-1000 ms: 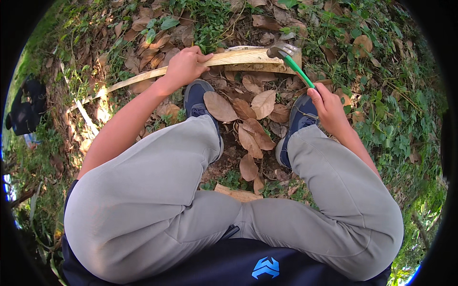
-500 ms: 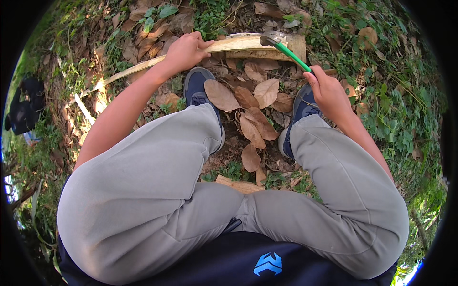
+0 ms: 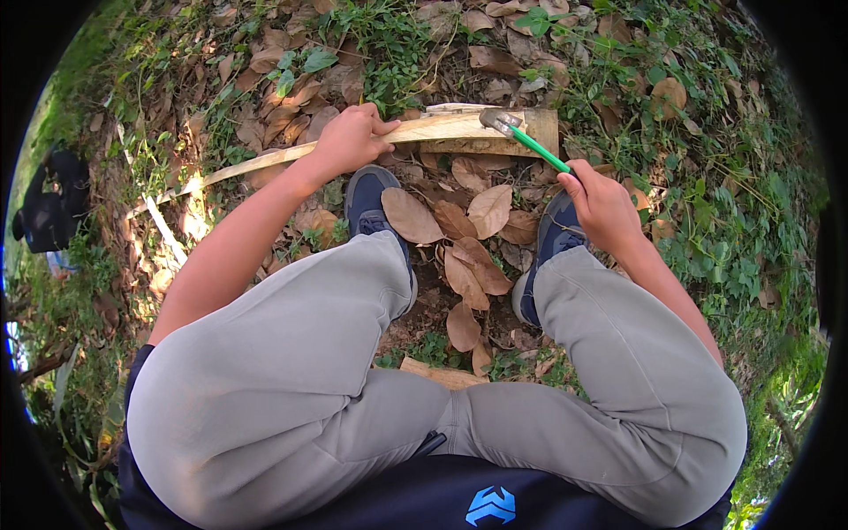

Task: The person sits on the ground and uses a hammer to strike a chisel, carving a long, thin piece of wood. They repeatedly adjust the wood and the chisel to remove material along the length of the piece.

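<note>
A long, pale wooden strip [image 3: 424,130] runs from the left over a wider piece of wood [image 3: 545,132] on the ground ahead of my feet. My left hand [image 3: 352,139] is closed around the strip near its middle. In my right hand [image 3: 602,208] is a hammer with a green handle [image 3: 543,150], gripped near its lower end. Its metal head [image 3: 500,121] is over the right end of the strip; whether it touches the wood, I cannot tell.
Large dry leaves [image 3: 464,265] lie between my two dark blue shoes [image 3: 367,199]. Another bit of wood [image 3: 443,374] is on the soil close to my legs. Green plants [image 3: 707,194] spread at the right, and a black bag-like object [image 3: 55,203] sits at far left.
The whole scene sits lower in the picture as my view shifts. Both hands keep their holds, and the hammer head stays over the strip's right end, its angle slightly changed.
</note>
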Tool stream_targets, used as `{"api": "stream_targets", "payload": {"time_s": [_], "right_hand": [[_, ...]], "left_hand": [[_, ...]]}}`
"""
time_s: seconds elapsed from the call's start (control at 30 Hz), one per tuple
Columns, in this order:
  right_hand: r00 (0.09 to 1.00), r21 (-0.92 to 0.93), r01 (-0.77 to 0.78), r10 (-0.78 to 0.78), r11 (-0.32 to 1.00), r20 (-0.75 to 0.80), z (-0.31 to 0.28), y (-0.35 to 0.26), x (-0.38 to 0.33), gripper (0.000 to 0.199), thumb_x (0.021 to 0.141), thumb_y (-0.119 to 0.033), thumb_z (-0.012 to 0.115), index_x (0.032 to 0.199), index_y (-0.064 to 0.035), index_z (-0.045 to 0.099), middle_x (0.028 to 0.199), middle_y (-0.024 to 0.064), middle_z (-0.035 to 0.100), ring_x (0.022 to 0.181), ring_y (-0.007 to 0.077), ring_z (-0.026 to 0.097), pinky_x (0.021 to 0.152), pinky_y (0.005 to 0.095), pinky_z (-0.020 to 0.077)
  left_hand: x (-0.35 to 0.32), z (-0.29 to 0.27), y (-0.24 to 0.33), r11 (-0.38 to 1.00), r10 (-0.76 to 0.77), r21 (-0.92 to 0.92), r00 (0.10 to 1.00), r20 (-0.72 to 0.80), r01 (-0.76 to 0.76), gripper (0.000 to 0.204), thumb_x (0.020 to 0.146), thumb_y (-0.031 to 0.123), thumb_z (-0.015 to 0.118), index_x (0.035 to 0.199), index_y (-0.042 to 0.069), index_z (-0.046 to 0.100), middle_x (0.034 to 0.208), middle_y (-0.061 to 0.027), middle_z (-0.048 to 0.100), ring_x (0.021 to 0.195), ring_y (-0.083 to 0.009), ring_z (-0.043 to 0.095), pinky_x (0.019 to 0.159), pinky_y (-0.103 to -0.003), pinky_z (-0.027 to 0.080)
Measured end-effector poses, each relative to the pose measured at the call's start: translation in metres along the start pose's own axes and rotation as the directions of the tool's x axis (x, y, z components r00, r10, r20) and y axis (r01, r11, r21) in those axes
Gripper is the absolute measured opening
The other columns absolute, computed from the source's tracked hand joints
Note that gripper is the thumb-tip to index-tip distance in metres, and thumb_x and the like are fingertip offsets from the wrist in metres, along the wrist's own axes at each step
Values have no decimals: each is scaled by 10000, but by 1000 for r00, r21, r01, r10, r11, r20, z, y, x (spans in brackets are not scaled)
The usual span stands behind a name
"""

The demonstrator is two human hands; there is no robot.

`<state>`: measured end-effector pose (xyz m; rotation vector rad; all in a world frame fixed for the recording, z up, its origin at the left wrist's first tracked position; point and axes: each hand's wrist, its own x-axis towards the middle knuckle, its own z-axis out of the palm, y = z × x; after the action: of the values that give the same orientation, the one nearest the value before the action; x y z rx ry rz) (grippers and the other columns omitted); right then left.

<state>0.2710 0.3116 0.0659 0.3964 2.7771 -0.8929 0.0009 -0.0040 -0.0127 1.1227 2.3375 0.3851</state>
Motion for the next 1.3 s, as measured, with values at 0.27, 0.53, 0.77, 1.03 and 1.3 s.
{"api": "stream_targets", "payload": {"time_s": [0.27,0.53,0.77,1.03,1.3], "right_hand": [[973,127,203,-186,971,-134,-3,5,-16,230,1074,-287,576,1133,-72,632,762,153,658,658,386,651,585,459,479],[998,117,52,-47,992,-51,8,12,-22,242,1085,-306,566,1148,-79,621,762,160,650,678,404,639,597,470,472],[998,104,15,-8,994,-61,12,5,-20,271,1105,-334,519,1185,-85,592,772,173,652,719,430,646,611,501,470],[996,85,47,-40,995,-81,11,1,-20,252,1103,-346,513,1159,-112,587,795,183,669,741,453,649,617,536,467],[999,-55,41,-42,998,-20,17,4,-16,237,1100,-311,533,1163,-90,590,766,168,659,694,421,660,592,495,483]], "left_hand": [[1,0,1,999,-14,-32,1000,19,14,444,831,238,848,1267,195,775,997,-105,642,991,-307,650,862,-419,514],[-7,10,1,1000,17,18,998,-57,-16,433,868,228,820,1297,209,761,995,-82,648,1032,-291,635,891,-407,525],[-13,21,5,997,51,62,986,-158,-42,415,887,205,794,1300,201,759,999,-77,634,1009,-299,611,902,-421,519],[-14,24,-2,996,73,61,987,-146,-65,407,907,203,771,1313,178,752,990,-88,613,1006,-299,593,916,-418,509],[-12,22,-1,995,80,71,989,-124,-71,438,898,226,780,1334,213,743,988,-82,599,1012,-297,592,923,-410,503]]}}
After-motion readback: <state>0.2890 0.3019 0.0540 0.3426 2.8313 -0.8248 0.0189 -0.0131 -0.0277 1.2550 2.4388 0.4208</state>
